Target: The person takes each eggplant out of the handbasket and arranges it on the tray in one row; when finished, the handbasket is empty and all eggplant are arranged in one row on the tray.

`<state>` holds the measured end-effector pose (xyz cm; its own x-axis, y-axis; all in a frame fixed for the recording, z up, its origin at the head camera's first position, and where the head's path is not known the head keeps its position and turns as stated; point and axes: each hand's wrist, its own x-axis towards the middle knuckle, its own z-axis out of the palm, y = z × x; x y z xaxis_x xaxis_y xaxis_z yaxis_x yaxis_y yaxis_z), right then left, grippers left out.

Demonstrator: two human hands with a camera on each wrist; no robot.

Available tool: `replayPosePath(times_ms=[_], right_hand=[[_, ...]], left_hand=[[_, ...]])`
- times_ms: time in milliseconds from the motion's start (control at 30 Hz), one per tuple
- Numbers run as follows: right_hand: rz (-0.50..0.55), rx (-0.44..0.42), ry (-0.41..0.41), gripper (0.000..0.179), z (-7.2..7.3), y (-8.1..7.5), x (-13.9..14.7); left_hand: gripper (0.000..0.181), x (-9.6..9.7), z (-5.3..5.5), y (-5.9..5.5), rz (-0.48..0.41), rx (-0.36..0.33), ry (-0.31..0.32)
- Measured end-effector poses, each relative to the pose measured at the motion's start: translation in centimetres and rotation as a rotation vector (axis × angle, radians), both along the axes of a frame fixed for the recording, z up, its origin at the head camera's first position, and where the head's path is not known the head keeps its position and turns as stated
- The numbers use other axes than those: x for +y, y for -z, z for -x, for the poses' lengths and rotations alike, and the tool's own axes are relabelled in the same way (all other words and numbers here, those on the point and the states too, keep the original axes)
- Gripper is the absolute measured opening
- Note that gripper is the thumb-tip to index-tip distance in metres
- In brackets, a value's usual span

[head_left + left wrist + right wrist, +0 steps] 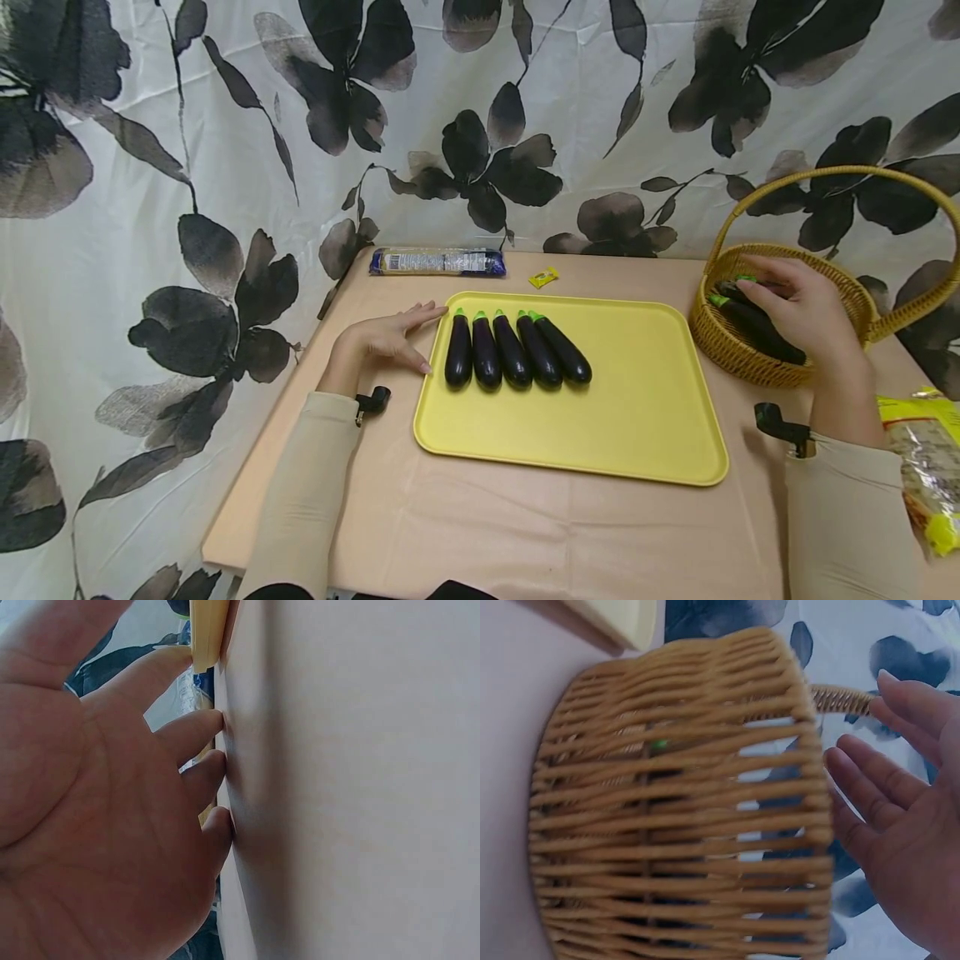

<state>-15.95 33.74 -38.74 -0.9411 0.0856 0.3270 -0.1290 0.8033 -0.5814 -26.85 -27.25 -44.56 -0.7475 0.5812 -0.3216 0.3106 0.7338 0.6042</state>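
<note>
Several dark purple eggplants (514, 354) lie side by side on the left half of a yellow tray (637, 425). My left hand (386, 337) rests at the tray's left edge, fingers spread. In the left wrist view, fingertips (214, 720) come down to the table surface beside the tray edge. Over a wicker basket (738, 367) on the right is my right hand (806, 308), its fingers loosely bent above the eggplants (757, 325) inside. The right wrist view has this hand (907, 802) just above the rim, with nothing visible between the fingers.
A blue and gold packet (438, 262) lies behind the tray, and a small yellow wrapped candy (543, 277) is beside it. The basket's tall handle (840, 171) arches over its opening. At the right edge lies a yellow and clear bag (926, 467). A floral curtain (465, 83) hangs behind.
</note>
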Motion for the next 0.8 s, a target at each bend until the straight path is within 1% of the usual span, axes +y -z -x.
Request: replayPosePath(times_ms=[300, 433, 533, 600, 767, 800], right_hand=[[0.007, -0.050, 0.009, 0.053, 0.0, 0.9, 1.1], [-0.029, -0.031, 0.006, 0.050, 0.1, 1.3, 1.6], [-0.057, -0.037, 0.008, 0.048, 0.2, 1.7, 1.9], [-0.079, -0.061, 0.015, 0.048, 0.2, 1.9, 2.1], [-0.124, -0.163, 0.029, 0.051, 0.1, 2.2, 2.7], [-0.125, -0.182, 0.021, 0.051, 0.0, 2.3, 2.8]], left_hand=[[0.123, -0.1, -0.1, -0.1, -0.004, 0.002, 0.000], [0.123, -0.1, -0.1, -0.1, -0.007, 0.003, 0.004], [0.123, -0.1, -0.1, -0.1, -0.011, -0.002, 0.004], [0.123, -0.1, -0.1, 0.0, -0.018, -0.008, 0.003], [0.123, -0.1, -0.1, 0.0, -0.029, -0.010, 0.003], [0.123, -0.1, -0.1, 0.0, -0.030, -0.011, 0.003]])
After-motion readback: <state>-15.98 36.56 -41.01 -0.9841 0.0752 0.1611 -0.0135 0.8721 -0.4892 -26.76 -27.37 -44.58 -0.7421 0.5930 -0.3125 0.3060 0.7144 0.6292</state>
